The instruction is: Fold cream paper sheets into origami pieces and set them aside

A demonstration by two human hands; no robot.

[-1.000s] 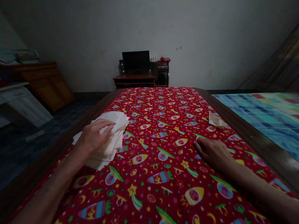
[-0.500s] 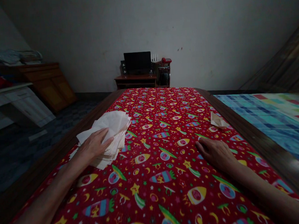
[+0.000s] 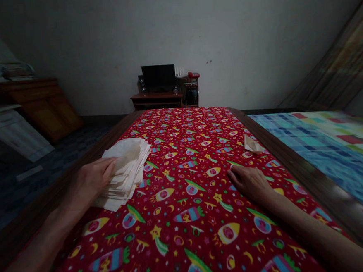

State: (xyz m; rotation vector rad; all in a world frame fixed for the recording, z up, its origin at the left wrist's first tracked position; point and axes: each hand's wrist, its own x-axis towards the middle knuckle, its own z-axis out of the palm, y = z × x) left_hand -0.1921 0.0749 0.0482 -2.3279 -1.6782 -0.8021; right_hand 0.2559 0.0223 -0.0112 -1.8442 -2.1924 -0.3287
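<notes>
Before me, a red rocket-print tablecloth [image 3: 191, 181] bears a small folded tan paper [image 3: 253, 145]. Beyond stands a black monitor [image 3: 159, 78] on a low wooden stand [image 3: 156, 100].

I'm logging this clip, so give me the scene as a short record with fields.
surface: red patterned cloth with rockets and stars, spread over a dark wooden table
left hand: left hand resting on the near left side of the paper stack, fingers on the top sheets
right hand: right hand lying flat, palm down on the cloth, holding nothing
other item: small folded paper near the cloth's right edge, apart from both hands
background: dark monitor on a low desk by the wall
</notes>
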